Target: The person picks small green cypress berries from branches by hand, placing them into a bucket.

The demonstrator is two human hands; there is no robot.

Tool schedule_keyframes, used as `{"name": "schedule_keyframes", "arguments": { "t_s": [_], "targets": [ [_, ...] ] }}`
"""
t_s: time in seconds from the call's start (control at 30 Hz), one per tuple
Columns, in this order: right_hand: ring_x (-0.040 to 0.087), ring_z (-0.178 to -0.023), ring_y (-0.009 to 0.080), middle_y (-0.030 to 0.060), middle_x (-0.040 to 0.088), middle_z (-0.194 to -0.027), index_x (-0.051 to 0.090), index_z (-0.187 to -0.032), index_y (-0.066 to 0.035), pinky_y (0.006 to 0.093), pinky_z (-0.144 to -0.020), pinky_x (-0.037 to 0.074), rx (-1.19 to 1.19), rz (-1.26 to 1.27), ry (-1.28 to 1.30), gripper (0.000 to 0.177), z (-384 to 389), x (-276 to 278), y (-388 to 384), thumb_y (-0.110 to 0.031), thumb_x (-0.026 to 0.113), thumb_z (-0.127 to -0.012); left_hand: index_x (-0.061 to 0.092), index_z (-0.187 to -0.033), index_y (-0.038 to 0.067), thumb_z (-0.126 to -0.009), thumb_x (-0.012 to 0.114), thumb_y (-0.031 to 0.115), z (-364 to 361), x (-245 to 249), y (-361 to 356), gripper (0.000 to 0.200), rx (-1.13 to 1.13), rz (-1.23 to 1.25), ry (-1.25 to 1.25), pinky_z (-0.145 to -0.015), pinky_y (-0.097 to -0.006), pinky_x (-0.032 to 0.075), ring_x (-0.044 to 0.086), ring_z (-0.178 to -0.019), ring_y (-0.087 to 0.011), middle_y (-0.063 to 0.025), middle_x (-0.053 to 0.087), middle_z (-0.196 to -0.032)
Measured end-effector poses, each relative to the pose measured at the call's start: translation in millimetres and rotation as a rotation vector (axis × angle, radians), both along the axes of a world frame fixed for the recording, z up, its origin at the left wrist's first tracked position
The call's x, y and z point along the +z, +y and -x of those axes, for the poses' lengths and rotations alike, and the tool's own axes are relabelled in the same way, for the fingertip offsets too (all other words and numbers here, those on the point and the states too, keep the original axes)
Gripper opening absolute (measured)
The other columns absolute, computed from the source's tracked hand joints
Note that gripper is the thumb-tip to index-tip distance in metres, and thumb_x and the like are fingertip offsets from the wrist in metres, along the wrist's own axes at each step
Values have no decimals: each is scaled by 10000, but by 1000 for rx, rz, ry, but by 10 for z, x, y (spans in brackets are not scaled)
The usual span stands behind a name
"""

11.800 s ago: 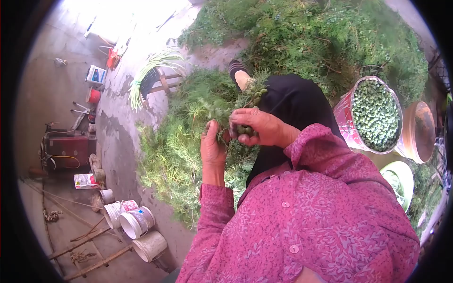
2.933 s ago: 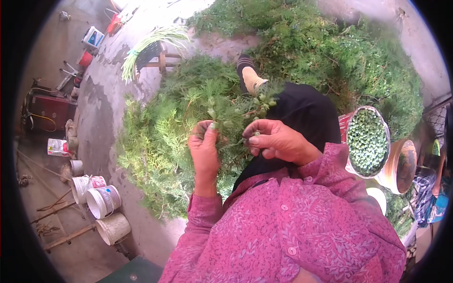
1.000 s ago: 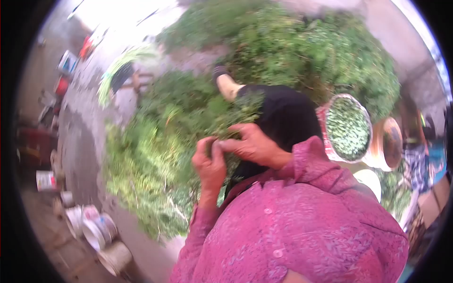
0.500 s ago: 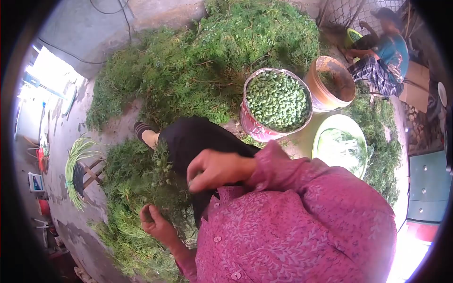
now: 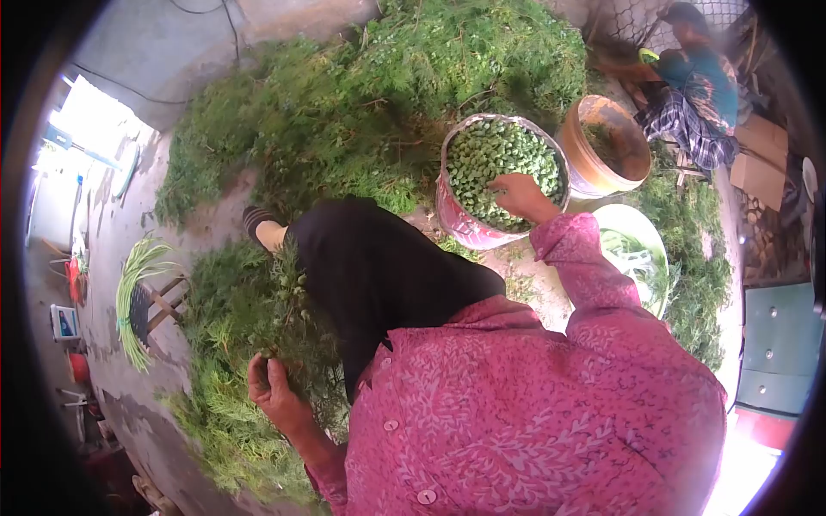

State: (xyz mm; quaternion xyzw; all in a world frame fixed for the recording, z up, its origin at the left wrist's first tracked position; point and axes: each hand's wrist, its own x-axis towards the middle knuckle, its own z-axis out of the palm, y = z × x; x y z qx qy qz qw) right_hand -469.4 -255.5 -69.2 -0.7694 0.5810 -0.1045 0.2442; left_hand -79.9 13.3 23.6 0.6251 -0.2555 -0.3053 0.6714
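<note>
Grey, rough concrete floor (image 5: 107, 232) runs along the left, stained with darker patches, and glare washes out the doorway at the far left. Black vignetting cuts off every corner, so objects along the left edge are dim and partial. Feathery green branches (image 5: 344, 129) heap up against the far wall (image 5: 155, 52), and a second leafy pile (image 5: 224, 344) lies nearer, partly hidden by the dark trouser leg (image 5: 379, 258). Right of centre stands a round, red-and-white bucket (image 5: 460, 224), nearly full of small, knobbly green pods (image 5: 490, 150). Over these the right hand (image 5: 523, 198) is half curled with its forefinger reaching out; its palm is hidden, and I cannot tell whether it has hold of anything. At near left, the left hand (image 5: 274, 394) is loosely bent beside a pod-bearing sprig (image 5: 292, 284), thumb close to forefinger; what sits between them is unclear. Just beyond the bucket is an orange-brown tub (image 5: 575, 163), and a smooth, pale green basin (image 5: 656, 258) is partly covered by the patterned pink sleeve (image 5: 594, 267). Another person (image 5: 701, 95) sits at far right, hands indistinct.
</note>
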Motion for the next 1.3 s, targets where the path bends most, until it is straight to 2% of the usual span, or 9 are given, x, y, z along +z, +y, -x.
{"name": "schedule_keyframes", "arguments": {
  "t_s": [0.17, 0.23, 0.43, 0.67, 0.77, 1.0, 1.2, 1.27, 1.3],
  "targets": [
    [615, -780, 267, 135, 638, -846, 657, -865, -64, 368, -748, 479, -81, 23, 122, 227, -35, 359, -26, -163, 557, -687, 536, -998, 9, -844, 517, 9, 86, 57, -50, 156, 39, -70, -30, -661, -235, 458, 532, -758, -91, -37, 576, -884],
    [608, -601, 150, 121, 624, -695, 628, -837, -8, 274, -582, 493, -156, -53, -121, 200, -145, 586, -68, -147, 569, -706, 539, -996, 11, -834, 528, 5, 173, 176, -86, 163, 80, -121, 73, -670, -224, 440, 521, -766, -87, -32, 567, -885],
    [524, -567, 60, -5, 562, -649, 598, -827, -31, 195, -523, 425, 45, -294, -1024, 60, -1355, 1506, 311, -75, 595, -786, 592, -940, 14, -814, 573, 16, 67, 86, -62, 128, 5, -65, 25, -675, -195, 420, 521, -779, -66, -6, 576, -858],
    [488, -614, 58, 21, 539, -672, 562, -889, 1, 221, -539, 411, 796, -248, -697, 258, -2576, 1676, 1147, -82, 717, -700, 597, -923, -3, -828, 574, 16, 124, 177, -47, 100, -79, -7, -15, -665, -173, 406, 506, -767, -45, 14, 572, -833],
    [512, -552, 148, 88, 523, -635, 551, -899, -8, 256, -518, 423, 837, 17, -636, 331, -2806, 1526, 1275, -127, 740, -655, 590, -916, -12, -827, 570, 10, 102, 146, 9, 93, -65, -6, -5, -651, -181, 412, 504, -749, -50, 11, 556, -796],
    [533, -543, 183, 103, 528, -648, 533, -936, -18, 290, -500, 425, 745, -153, -543, 359, -2907, 1508, 1349, -125, 732, -657, 592, -920, -8, -826, 575, 25, 55, 30, 22, 101, -116, 4, -151, -660, -181, 409, 497, -744, -47, 17, 563, -802],
    [539, -476, 267, 114, 534, -578, 541, -877, -16, 325, -455, 420, 919, 159, -823, 244, -2961, 1335, 1311, -115, 676, -700, 596, -876, -16, -807, 585, 16, 41, 101, 56, 77, -142, -3, -21, -655, -194, 404, 496, -728, -59, 9, 546, -780],
    [490, -421, 134, 36, 531, -584, 562, -845, -18, 254, -395, 370, 647, -889, -800, 130, -2886, 1464, 1251, -63, 617, -737, 599, -870, -13, -802, 586, 11, -7, 147, 105, 73, -185, -19, 2, -652, -192, 402, 495, -728, -56, 13, 543, -778],
    [490, -421, 134, 36, 531, -584, 562, -845, -18, 254, -395, 370, 647, -892, -806, 130, -2855, 1453, 1221, -63, 617, -737, 600, -866, -12, -798, 591, 12, -39, 200, 133, 73, -199, -13, 54, -651, -192, 401, 496, -733, -54, 14, 541, -776]
  ]
}}
